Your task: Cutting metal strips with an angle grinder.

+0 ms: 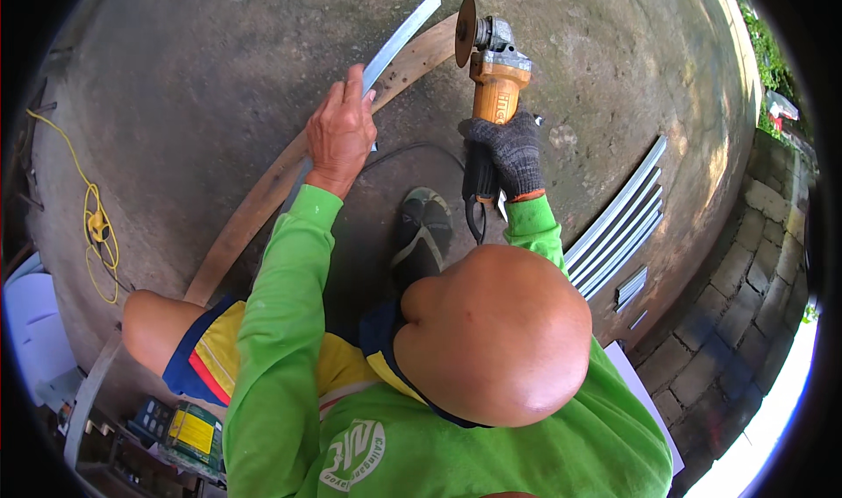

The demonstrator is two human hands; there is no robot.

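My bare left hand [340, 134] is closed around a long, narrow silvery metal channel [405, 39], which sticks out beyond my fingers toward the far side. Under that channel runs a long brown wooden plank [237, 222], slanting across the floor. In a grey knitted glove, my right hand [516, 152] grips the body of a yellow-orange angle grinder [498, 93]. Its thin brown cutting disc [466, 32] stands edge-up at the far end, apart from the metal channel. I cannot tell whether the disc spins. My palms and most fingertips are hidden.
Several metal channels [618, 222] lie side by side on the concrete at right, with shorter pieces [631, 288] nearer. A block wall [745, 252] borders that side. My sandalled foot [424, 222] is between my arms. A yellow cord [88, 191] lies at left.
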